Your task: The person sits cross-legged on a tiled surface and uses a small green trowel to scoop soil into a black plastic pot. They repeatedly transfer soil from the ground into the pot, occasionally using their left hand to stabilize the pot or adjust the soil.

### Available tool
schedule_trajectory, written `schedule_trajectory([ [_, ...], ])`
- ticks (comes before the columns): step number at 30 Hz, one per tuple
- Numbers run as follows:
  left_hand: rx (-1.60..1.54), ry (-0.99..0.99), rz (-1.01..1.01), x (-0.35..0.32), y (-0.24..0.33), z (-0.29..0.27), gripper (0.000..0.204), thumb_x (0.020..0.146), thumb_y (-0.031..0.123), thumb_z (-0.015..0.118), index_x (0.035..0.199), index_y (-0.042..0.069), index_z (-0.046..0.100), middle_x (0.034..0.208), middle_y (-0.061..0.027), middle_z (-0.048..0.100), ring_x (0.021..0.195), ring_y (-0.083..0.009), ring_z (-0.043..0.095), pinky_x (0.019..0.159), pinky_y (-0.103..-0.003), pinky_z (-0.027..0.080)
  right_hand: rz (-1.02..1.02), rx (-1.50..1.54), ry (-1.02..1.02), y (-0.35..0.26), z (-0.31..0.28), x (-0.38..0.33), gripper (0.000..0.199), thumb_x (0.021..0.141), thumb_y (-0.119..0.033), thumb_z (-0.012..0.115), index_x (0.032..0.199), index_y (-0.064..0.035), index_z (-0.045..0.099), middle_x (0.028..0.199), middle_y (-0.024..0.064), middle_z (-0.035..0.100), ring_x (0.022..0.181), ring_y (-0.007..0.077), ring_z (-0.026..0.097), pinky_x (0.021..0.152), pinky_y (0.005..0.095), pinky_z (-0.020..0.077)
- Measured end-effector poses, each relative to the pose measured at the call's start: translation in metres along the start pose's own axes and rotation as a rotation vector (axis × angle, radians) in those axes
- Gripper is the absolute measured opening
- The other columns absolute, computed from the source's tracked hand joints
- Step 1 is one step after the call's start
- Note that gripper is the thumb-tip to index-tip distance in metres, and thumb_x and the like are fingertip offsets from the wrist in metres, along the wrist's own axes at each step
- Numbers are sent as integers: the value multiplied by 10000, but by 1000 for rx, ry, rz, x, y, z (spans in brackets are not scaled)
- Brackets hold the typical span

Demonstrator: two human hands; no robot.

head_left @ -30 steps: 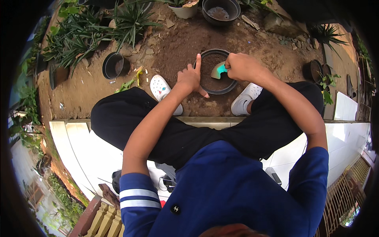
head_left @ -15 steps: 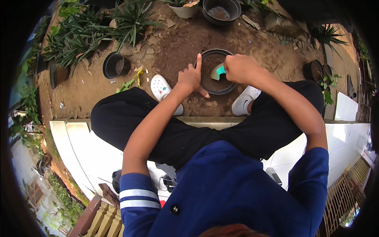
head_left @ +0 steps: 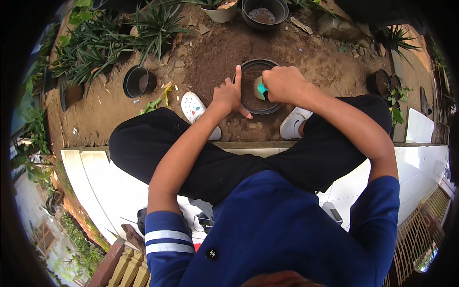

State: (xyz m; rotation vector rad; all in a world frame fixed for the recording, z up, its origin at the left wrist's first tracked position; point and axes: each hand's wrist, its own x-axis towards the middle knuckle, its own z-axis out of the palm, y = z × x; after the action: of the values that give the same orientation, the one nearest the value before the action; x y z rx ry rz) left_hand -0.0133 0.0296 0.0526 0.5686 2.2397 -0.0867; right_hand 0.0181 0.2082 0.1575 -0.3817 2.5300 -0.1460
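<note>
A round black plant pot [head_left: 262, 112] stands on the soil between my feet, with dark earth inside it. My right hand [head_left: 285, 84] is closed in a fist round the dark handle of a small hand trowel [head_left: 260, 89]. The trowel's blade, teal and partly coated with soil, points down into the pot. My left hand [head_left: 227, 94] lies against the pot's left rim. Its forefinger stretches away from me and its thumb toward me, spread wide along the edge. The trowel's tip and most of its handle are hidden.
Two more black pots, one at left [head_left: 139, 82] and one at the back [head_left: 264, 13], stand on the ground. Spiky green plants [head_left: 155, 31] grow at the back left. Stones [head_left: 342, 29] lie at the back right. White tiles [head_left: 114, 186] edge the soil beneath me.
My right hand and the trowel have moved slightly to the left inside the pot, and the blade shows less. My left hand stays at the rim.
</note>
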Motion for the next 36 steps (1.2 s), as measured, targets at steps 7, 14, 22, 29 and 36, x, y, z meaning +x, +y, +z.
schedule_trajectory([
  [7, 1, 11, -10, -4, -3, 5, 1730, 451, 679, 944, 1593, 113, -226, 1501, -266, 425, 1307, -412, 546, 1048, -491, 450, -15, -102, 35, -15, -31, -20, 208, 744, -159, 736, 923, -53, 744, 900, 165, 749, 862, 312, 746, 713, 426, 594],
  [14, -2, 17, 14, -3, -2, 1, 1737, 446, 676, 946, 1591, 104, -229, 1511, -272, 414, 1313, -416, 541, 1060, -499, 442, -89, 9, 146, -6, 14, -7, 170, 687, -115, 734, 841, -45, 728, 806, 169, 729, 797, 340, 735, 673, 446, 588],
  [22, 22, 34, 3, -3, -2, 2, 1742, 441, 697, 935, 1589, 98, -229, 1484, -267, 440, 1302, -408, 551, 1049, -488, 453, 2, -25, 170, -2, -20, -27, 127, 714, -122, 711, 817, -50, 731, 804, 168, 726, 813, 340, 733, 679, 440, 589],
  [29, 28, -4, 10, -2, 1, 1, 1734, 449, 696, 932, 1590, 96, -227, 1481, -274, 438, 1294, -411, 556, 1039, -488, 462, -100, -152, 109, 0, 14, -10, 128, 803, -150, 719, 898, -71, 752, 853, 122, 758, 822, 289, 756, 668, 395, 586],
  [36, 19, 36, 10, -2, -2, 7, 1729, 448, 682, 940, 1595, 102, -217, 1483, -270, 437, 1285, -411, 561, 1031, -494, 463, -20, -145, 154, -5, -7, -22, 102, 727, -128, 731, 803, -60, 740, 787, 150, 735, 765, 314, 742, 639, 425, 577],
])
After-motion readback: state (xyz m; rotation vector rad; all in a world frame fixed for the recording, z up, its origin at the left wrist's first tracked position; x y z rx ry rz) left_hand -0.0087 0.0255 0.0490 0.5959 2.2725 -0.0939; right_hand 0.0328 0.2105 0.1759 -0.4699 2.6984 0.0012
